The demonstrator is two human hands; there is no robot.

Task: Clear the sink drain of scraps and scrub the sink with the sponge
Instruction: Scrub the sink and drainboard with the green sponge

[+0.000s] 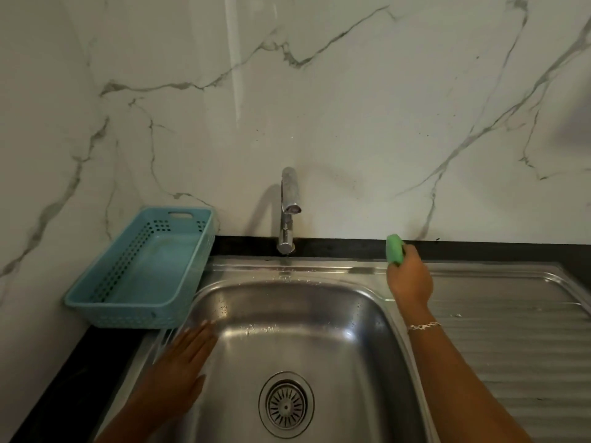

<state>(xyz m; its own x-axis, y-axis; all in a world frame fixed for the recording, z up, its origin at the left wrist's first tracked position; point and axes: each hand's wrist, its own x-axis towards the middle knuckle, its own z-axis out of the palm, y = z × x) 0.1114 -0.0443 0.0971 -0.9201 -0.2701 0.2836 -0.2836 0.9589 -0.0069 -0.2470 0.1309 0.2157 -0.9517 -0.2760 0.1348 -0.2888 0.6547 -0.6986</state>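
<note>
A stainless steel sink [319, 302] fills the lower middle, with a round drain strainer [286, 404] at its bottom. No scraps show on the strainer. My right hand [411, 279] grips a green sponge [394, 248] at the sink's back right rim, by the black counter strip. My left hand [185, 362] lies flat with fingers together on the sink's left rim and inner wall, holding nothing.
A chrome tap [289, 209] rises behind the sink at the marble wall. A light blue plastic basket [179, 276] stands empty on the counter to the left. A ribbed steel drainboard [518, 330] stretches to the right. Water drops dot the back rim.
</note>
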